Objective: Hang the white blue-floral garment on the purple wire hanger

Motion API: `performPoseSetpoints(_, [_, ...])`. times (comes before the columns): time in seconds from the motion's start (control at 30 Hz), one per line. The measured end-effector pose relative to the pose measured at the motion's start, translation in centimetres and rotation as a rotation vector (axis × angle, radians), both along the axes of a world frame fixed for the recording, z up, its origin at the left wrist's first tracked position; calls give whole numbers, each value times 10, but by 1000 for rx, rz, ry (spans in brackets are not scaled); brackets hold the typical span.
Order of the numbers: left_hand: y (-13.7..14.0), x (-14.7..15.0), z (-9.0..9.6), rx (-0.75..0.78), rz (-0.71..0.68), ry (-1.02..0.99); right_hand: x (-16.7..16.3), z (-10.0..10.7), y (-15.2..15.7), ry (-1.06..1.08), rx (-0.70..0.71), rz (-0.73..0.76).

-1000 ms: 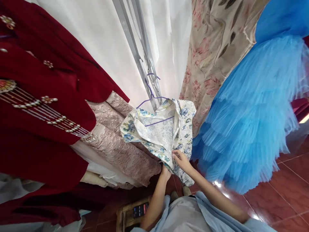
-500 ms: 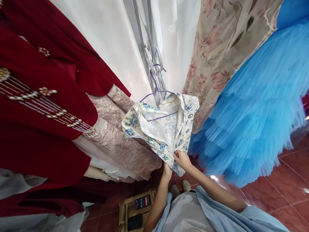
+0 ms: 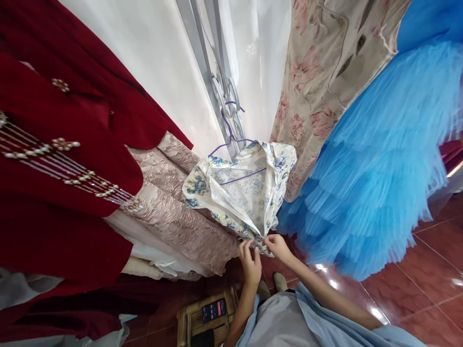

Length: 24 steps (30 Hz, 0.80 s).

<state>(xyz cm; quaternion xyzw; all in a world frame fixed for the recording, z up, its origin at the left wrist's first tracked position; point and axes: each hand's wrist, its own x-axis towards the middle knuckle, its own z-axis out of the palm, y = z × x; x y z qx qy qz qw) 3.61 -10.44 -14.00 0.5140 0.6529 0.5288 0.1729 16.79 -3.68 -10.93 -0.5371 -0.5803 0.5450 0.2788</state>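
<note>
A white blouse with blue flowers (image 3: 200,185) hangs on a purple hanger (image 3: 228,127), its neckline gaping toward me. My right hand (image 3: 278,246) pinches the blouse's front edge at the bottom of the opening, thumb and forefinger together. Just left of it, my left hand (image 3: 250,262) has its fingers apart at the blouse's lower front; whether the fingertips touch the cloth I cannot tell. The lower part of the blouse is partly hidden behind both hands.
Dark red velvet garments (image 3: 79,168) with beading and a pink brocade skirt (image 3: 181,212) hang at left. On the right are a floral dress (image 3: 300,96) and a blue tulle dress (image 3: 365,164). A phone (image 3: 214,310) lies on a wooden stool (image 3: 183,320) below.
My left hand has come out from under the blouse's lower edge, its fingers now spread in front. The right hand keeps its pinch, slightly lower. The view has shifted a little.
</note>
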Motion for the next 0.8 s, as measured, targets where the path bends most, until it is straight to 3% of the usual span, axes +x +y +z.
performPoseSetpoints(0.07, [0,6,-2,-69,-151,-10,-5,1,-4,100,-50,22])
performPoseSetpoints(0.2, [9,10,0,-77,-112,-84,-17,19,-1,193,-198,108])
performPoseSetpoints(0.3, [15,6,7,-39,-128,2,-24,51,17,229,-245,138])
performPoseSetpoints(0.4, [19,3,11,-81,-181,127,-31,101,50,311,-164,106])
performPoseSetpoints(0.53, [16,8,5,-160,-247,190,-42,193,108,563,85,-20])
performPoseSetpoints(0.67, [9,19,0,-163,-325,227,-55,278,151,693,246,-31])
performPoseSetpoints(0.73, [9,20,3,-163,-395,241,-59,302,156,686,291,-5])
performPoseSetpoints(0.8, [16,14,15,-129,-441,194,-58,312,152,658,320,19])
